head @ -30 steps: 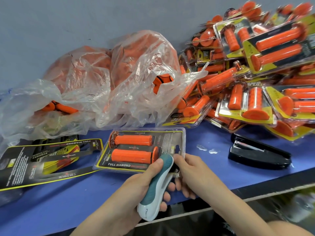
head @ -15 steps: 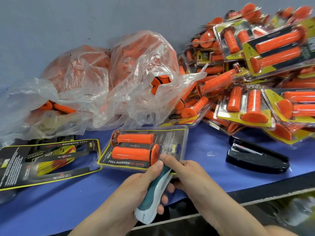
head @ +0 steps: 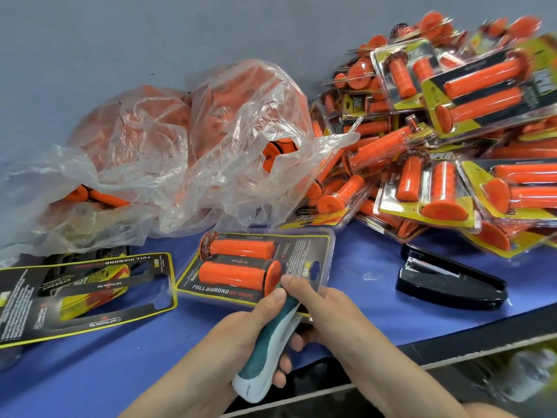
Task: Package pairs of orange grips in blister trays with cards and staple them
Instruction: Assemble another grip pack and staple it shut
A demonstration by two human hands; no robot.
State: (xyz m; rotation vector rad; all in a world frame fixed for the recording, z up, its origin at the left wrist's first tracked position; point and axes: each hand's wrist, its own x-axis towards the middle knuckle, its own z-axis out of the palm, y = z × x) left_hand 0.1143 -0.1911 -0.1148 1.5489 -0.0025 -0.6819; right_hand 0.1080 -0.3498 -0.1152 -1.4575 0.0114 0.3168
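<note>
Pack at lower centre is mid-stapling: left hand curled round stapler, right hand pinching its near edge; next, probably a firm squeeze.

Packing bench in a small workshop: a blue-covered worktop set against a bare grey wall carries a heap of filled blister packs of orange grips, a clear plastic bag of loose grips, a stack of printed backing cards and a black desk stapler. At the front edge, a left hand grips a teal-and-white stapler against one more pack, which the right hand pinches.
</note>
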